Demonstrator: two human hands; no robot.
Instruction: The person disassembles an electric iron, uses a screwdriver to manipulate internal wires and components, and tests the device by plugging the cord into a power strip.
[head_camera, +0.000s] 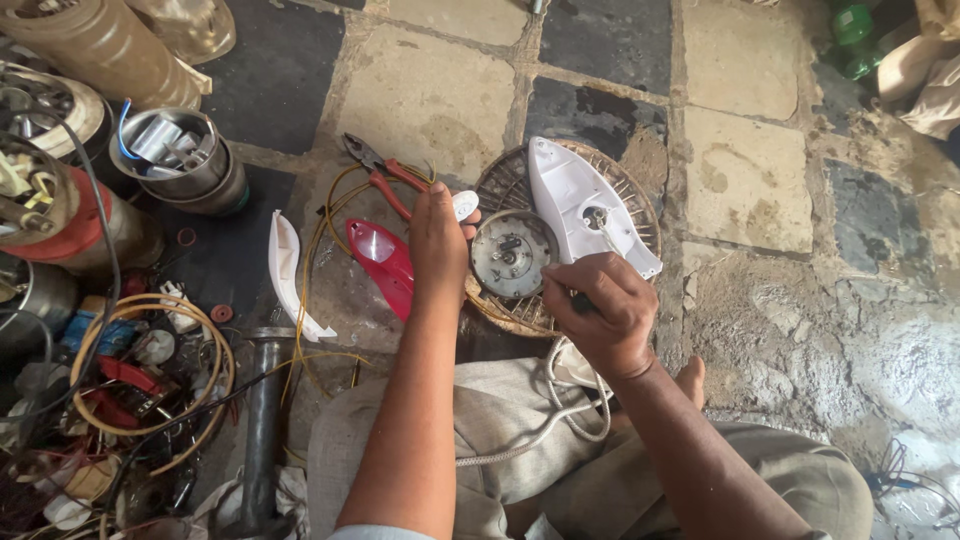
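Head view: white iron shell (585, 205) is propped on a fan grille (640, 200) mid-floor, right hand (597, 312) clenched around a tool, left hand (437, 245) pinching a white knob (465, 204). Probably light, stiff, slippery plastic; best gripped by its edges.

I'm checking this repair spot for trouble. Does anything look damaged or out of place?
Yes. The white iron shell lies opened on a round wire grille, its red cover and a white side piece loose on the floor. The floor tiles are cracked and stained. Wires lie tangled at the left.
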